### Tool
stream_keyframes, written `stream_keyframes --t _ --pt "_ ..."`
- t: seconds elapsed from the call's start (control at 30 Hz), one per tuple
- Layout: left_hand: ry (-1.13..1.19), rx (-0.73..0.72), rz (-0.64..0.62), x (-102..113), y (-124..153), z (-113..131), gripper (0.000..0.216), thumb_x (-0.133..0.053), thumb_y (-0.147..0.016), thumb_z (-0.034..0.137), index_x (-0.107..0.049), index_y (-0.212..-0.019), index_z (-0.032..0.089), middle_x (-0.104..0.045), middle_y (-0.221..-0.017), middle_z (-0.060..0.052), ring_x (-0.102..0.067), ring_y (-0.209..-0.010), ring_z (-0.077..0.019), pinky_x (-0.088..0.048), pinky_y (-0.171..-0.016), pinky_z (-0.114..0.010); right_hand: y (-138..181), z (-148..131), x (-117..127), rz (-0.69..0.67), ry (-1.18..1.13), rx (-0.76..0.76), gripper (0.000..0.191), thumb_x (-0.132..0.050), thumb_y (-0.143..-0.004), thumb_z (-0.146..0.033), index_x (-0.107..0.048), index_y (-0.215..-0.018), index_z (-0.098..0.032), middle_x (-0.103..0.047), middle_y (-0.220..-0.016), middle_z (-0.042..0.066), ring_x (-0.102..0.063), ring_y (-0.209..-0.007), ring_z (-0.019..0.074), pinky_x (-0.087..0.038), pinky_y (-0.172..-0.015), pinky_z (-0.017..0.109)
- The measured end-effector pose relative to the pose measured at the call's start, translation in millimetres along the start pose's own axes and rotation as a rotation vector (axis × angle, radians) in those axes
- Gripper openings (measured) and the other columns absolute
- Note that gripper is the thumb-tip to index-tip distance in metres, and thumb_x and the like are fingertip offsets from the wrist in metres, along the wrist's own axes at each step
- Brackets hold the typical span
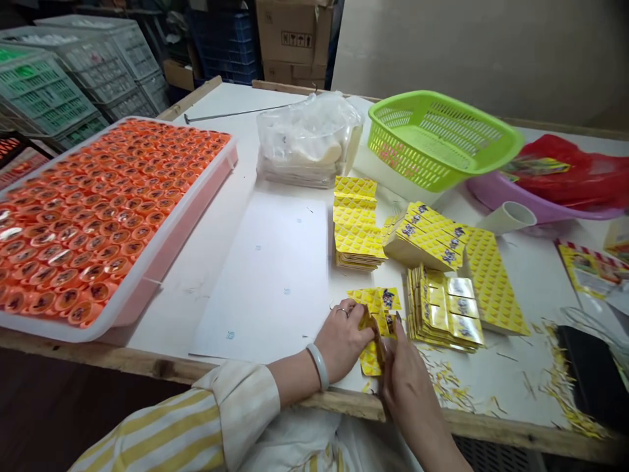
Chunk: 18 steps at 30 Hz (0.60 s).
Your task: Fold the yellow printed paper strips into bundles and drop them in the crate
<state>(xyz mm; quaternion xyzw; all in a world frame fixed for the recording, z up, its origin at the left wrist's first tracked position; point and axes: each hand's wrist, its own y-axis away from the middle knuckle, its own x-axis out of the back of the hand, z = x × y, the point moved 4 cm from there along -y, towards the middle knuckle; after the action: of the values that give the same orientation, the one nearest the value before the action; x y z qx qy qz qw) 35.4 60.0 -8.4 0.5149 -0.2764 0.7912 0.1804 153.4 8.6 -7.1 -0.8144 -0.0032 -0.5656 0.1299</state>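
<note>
My left hand (343, 342), with a ring and a pale bangle, has its fingers bent over a yellow printed card (371, 362) at the table's front edge. My right hand (409, 375) grips the same card from the other side, thumb and fingers partly hidden. Just beyond my fingers more yellow printed card (390, 299) shows. To the right stands a bundle of yellow cards (445, 308). Behind are a stack of folded yellow cards (358, 226) and a slanted block of cards (426, 236). A long yellow card stack (494, 278) lies farther right.
A white tray (184, 252) of orange capped pieces fills the left. White paper (275, 275) lies centrally. Behind are a plastic bag (307, 141), a green basket (442, 141) and a purple basin (535, 203). Yellow scraps (449, 383) and a black object (592, 373) lie right.
</note>
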Motion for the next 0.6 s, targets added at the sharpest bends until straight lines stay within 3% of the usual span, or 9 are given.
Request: stream_keyframes --t 0.07,0.2,0.4,0.6 --pt "-0.025 -0.041 0.004 0.2 2.0 1.5 0.016 -0.049 -0.089 0.021 -0.065 -0.088 0.018 -0.054 -0.103 -0.011 -0.045 -0.107 -0.0257 -0.046 -0.085 -0.040 1.0 -0.5 -1.8 -0.043 0.047 -0.021 0.056 -0.027 -0.093 -0.023 -0.010 -0.145 -0.010 -0.059 -0.103 0.019 -0.058 -0.086 0.0268 -0.051 -0.076 0.047" --pt "0.022 -0.010 -0.009 -0.4 4.5 0.5 0.019 -0.046 -0.090 0.018 -0.064 -0.088 0.015 -0.054 -0.102 -0.013 -0.047 -0.106 -0.0242 -0.045 -0.089 -0.037 -4.2 -5.0 -1.4 -0.088 0.024 -0.113 0.059 -0.027 -0.092 -0.023 -0.004 -0.145 -0.009 -0.062 -0.098 0.017 -0.059 -0.080 0.0266 -0.051 -0.071 0.045" --pt "0.357 0.059 -0.063 17.3 8.5 -4.8 0.011 -0.050 -0.084 0.014 -0.058 -0.090 0.017 -0.047 -0.119 -0.012 -0.045 -0.111 -0.0228 -0.041 -0.097 -0.036 -13.3 -6.5 2.6 -0.139 -0.127 -0.126 0.062 -0.028 -0.093 -0.023 0.002 -0.145 -0.007 -0.066 -0.095 0.015 -0.063 -0.076 0.0248 -0.052 -0.068 0.039" --pt "0.713 0.228 -0.198 34.8 -3.7 -28.3 0.028 -0.050 -0.072 0.013 -0.045 -0.098 0.020 -0.056 -0.097 -0.003 -0.052 -0.086 -0.0173 -0.045 -0.082 -0.032 -8.1 -5.5 -1.7 -0.070 -0.046 -0.122 0.041 -0.029 -0.092 -0.022 -0.030 -0.132 -0.013 -0.065 -0.105 0.016 -0.064 -0.087 0.0249 -0.050 -0.074 0.040"
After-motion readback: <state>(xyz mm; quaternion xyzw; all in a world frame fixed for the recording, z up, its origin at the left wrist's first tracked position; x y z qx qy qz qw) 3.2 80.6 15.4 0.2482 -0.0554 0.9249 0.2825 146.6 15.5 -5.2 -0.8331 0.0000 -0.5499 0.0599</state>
